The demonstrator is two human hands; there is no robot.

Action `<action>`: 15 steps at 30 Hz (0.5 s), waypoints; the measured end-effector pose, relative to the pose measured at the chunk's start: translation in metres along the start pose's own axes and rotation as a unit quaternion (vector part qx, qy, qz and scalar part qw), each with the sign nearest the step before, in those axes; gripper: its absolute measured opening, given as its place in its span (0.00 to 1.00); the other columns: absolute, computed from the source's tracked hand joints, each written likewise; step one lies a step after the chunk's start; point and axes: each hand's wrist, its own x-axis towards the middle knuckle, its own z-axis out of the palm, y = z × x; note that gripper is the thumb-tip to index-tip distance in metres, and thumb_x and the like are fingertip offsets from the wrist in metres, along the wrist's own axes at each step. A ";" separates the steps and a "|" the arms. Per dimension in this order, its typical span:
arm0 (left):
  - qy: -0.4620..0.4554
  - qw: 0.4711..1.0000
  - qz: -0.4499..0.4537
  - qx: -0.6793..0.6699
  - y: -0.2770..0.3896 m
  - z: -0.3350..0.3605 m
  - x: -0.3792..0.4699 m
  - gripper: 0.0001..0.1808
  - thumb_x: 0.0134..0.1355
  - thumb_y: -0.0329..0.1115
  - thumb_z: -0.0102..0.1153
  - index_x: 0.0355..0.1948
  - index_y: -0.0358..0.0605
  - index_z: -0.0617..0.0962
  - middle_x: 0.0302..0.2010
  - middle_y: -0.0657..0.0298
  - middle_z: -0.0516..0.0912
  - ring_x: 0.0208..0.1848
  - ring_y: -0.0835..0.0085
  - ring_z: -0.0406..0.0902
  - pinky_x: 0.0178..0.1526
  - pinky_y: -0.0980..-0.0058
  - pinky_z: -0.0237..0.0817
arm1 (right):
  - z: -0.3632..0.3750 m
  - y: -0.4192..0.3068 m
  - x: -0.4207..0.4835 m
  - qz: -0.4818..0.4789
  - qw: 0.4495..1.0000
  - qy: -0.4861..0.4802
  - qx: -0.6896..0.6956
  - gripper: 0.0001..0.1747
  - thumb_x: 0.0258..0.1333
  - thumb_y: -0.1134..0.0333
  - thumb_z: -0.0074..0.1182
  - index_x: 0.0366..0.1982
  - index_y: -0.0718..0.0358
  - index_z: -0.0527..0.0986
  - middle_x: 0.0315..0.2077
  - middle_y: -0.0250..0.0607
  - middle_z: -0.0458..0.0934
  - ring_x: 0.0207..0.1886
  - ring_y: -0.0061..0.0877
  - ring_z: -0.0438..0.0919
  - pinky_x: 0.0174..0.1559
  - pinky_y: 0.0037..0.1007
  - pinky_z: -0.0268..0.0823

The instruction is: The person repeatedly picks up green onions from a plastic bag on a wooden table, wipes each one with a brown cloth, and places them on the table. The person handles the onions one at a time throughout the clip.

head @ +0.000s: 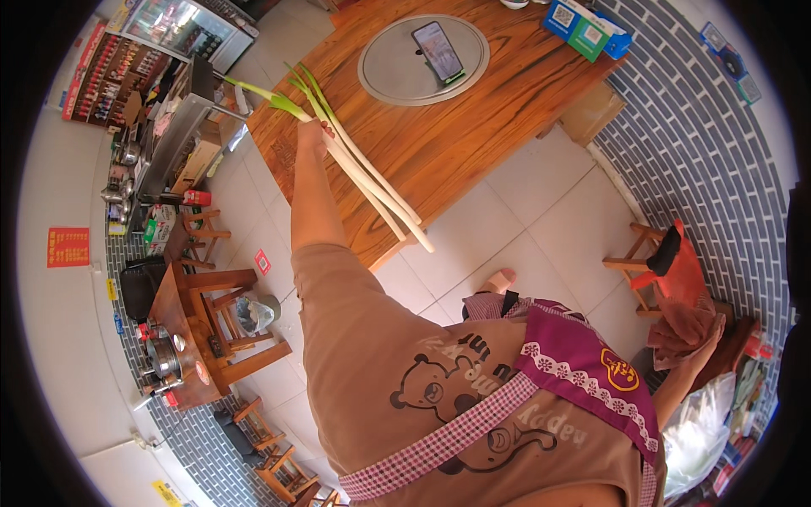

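Long Chinese leeks [374, 177], with white stalks and green tops, slant over the near corner of a wooden table [507, 95]. My left hand [315, 136] is closed around them just below their green leaves. The white ends reach past the table's edge, toward me. Whether the stalks touch the tabletop, I cannot tell. Off to my right side, my right hand [708, 345] holds a crumpled brown cloth [681, 329], whose folds hide most of the fingers.
A round metal plate [386, 70] is set in the table, with a phone [438, 51] propped on it. Tissue box and code stand [580, 28] are near the brick wall. Stool [627, 263] at right bears a red item. Wooden table [184, 342] and bin [256, 314] stand left.
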 end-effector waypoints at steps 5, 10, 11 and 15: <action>0.038 0.998 -0.030 0.027 -0.034 -0.017 0.076 0.05 0.67 0.26 0.44 0.32 0.39 0.70 0.21 0.61 0.71 0.17 0.72 0.66 0.19 0.72 0.61 | 0.028 -0.008 -0.018 0.043 0.998 0.004 -0.037 0.28 0.64 0.51 0.51 0.59 0.58 0.67 0.53 0.35 0.72 0.57 0.29 0.71 0.58 0.32 0.64; 0.055 0.997 0.019 0.057 -0.044 -0.026 0.113 0.06 0.65 0.25 0.51 0.42 0.33 0.71 0.27 0.59 0.77 0.22 0.72 0.73 0.23 0.73 0.67 | 0.029 -0.020 -0.028 0.034 0.996 -0.025 -0.079 0.20 0.65 0.48 0.49 0.45 0.56 0.73 0.42 0.35 0.76 0.44 0.27 0.76 0.49 0.30 0.71; 0.075 0.993 0.054 0.074 -0.048 -0.026 0.115 0.12 0.65 0.25 0.52 0.48 0.32 0.71 0.30 0.59 0.77 0.24 0.72 0.74 0.24 0.72 0.67 | 0.028 -0.021 -0.028 0.034 0.995 -0.044 -0.079 0.20 0.65 0.49 0.49 0.45 0.57 0.73 0.42 0.35 0.77 0.44 0.27 0.76 0.49 0.30 0.70; 0.079 0.878 0.044 0.471 -0.085 -0.025 0.111 0.41 0.63 0.35 0.59 0.72 0.46 0.53 0.64 0.40 0.64 0.61 0.50 0.69 0.56 0.55 0.71 | 0.024 -0.018 -0.025 -0.051 0.988 0.006 -0.146 0.20 0.65 0.50 0.48 0.47 0.58 0.72 0.44 0.37 0.77 0.47 0.28 0.76 0.52 0.31 0.69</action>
